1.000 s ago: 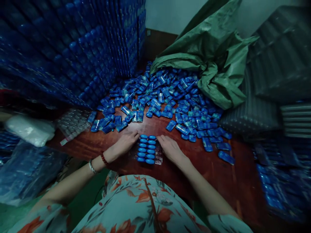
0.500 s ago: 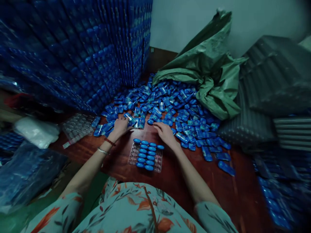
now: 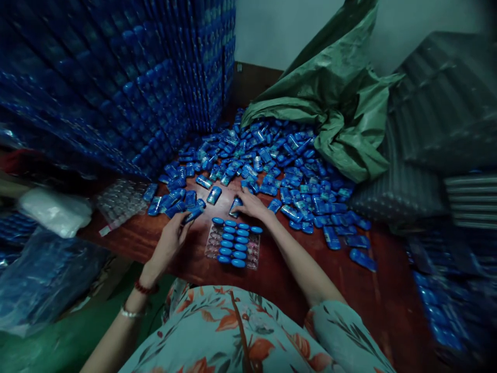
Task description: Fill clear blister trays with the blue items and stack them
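Observation:
My left hand is closed on one end of a small blue packet at the left edge of the loose heap. With its fingers and thumb, my right hand grips another blue packet low over the table. On the wood between them lies a single blue packet. Just in front of my body is a clear plastic blister tray. Its middle columns hold glossy blue oval pieces, with one more at the upper right; the outer hollows show no blue pieces.
A heap of blue packets spreads across the red-brown table. Tall stacks of filled blue trays stand at left. A green sack lies behind the heap, with stacked dark trays to the right.
My left hand has moved back toward me and left, onto a packet. My right hand has drawn slightly left and nearer with a packet. Packets between the hands have spread apart.

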The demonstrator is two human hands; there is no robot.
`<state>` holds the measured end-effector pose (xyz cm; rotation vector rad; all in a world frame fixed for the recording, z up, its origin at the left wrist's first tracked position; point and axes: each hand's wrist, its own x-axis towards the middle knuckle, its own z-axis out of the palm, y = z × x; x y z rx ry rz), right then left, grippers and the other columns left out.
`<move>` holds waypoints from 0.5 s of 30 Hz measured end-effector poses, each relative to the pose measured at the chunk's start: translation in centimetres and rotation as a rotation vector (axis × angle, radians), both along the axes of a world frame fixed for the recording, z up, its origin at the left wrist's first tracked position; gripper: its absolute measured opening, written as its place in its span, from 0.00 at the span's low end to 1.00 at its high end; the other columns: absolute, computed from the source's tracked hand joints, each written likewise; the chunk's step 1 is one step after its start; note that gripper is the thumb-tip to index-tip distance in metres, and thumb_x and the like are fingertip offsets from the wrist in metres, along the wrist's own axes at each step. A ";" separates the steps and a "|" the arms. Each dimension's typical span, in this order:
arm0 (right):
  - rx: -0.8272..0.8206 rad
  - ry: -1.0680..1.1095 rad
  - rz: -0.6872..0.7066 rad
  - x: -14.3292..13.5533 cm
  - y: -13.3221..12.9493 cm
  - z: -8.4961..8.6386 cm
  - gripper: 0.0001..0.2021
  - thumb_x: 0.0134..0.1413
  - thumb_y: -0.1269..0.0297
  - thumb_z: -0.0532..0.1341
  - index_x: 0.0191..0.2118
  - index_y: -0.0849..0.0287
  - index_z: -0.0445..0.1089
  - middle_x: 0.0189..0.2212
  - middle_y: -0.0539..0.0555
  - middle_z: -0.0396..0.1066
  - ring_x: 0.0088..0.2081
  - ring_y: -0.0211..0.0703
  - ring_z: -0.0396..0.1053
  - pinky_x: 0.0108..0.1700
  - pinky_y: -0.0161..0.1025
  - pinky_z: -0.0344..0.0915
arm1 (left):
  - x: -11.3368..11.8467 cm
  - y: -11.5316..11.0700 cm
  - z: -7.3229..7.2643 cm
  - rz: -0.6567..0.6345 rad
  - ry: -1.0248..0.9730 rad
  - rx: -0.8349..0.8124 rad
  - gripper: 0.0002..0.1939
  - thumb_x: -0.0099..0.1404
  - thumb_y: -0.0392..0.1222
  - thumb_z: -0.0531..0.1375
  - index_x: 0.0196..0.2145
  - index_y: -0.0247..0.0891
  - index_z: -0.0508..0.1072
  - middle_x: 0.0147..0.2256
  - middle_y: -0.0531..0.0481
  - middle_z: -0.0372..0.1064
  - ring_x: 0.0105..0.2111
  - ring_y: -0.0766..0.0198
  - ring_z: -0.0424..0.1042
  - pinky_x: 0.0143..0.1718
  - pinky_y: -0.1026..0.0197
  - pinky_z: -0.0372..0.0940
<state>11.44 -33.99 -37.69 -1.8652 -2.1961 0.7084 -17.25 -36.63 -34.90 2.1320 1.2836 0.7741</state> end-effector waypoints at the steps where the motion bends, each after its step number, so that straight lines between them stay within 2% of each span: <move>1: 0.003 0.009 -0.016 0.2 -0.5 -0.2 0.23 0.48 0.54 0.64 0.46 0.62 0.61 0.46 0.61 0.60 0.43 0.48 0.65 0.42 0.41 0.61 | -0.4 -1.0 0.3 -0.001 -0.004 -0.019 0.13 0.66 0.45 0.51 0.45 0.39 0.68 0.39 0.47 0.68 0.36 0.61 0.70 0.38 0.60 0.66; 5: 0.052 0.168 -0.144 0.8 -1.5 -0.9 0.19 0.46 0.55 0.64 0.41 0.61 0.63 0.37 0.54 0.65 0.38 0.45 0.65 0.38 0.39 0.61 | 0.2 -3.3 0.3 -0.066 0.021 -0.038 0.10 0.66 0.43 0.52 0.42 0.39 0.69 0.37 0.48 0.66 0.36 0.61 0.69 0.39 0.59 0.66; 9: 0.114 0.510 -0.377 2.1 -3.3 0.1 0.16 0.46 0.55 0.62 0.39 0.57 0.64 0.29 0.46 0.66 0.27 0.38 0.63 0.31 0.36 0.61 | 2.1 -2.8 -1.3 -0.116 0.085 0.037 0.11 0.66 0.37 0.50 0.44 0.38 0.66 0.38 0.46 0.66 0.39 0.60 0.67 0.41 0.57 0.65; 12: 0.153 0.802 -0.557 3.8 -7.2 2.2 0.15 0.50 0.55 0.58 0.43 0.55 0.62 0.31 0.46 0.68 0.21 0.33 0.61 0.26 0.34 0.62 | 2.9 -1.9 -2.1 -0.235 0.196 0.103 0.14 0.65 0.32 0.47 0.45 0.38 0.66 0.40 0.44 0.65 0.42 0.59 0.65 0.42 0.57 0.64; 15: 0.152 0.906 -0.664 4.9 -12.3 4.3 0.16 0.48 0.57 0.61 0.44 0.53 0.61 0.30 0.46 0.69 0.24 0.34 0.65 0.30 0.35 0.65 | 3.4 -1.2 -1.6 -0.357 0.309 0.106 0.15 0.63 0.30 0.47 0.45 0.38 0.67 0.38 0.44 0.65 0.39 0.59 0.65 0.41 0.57 0.63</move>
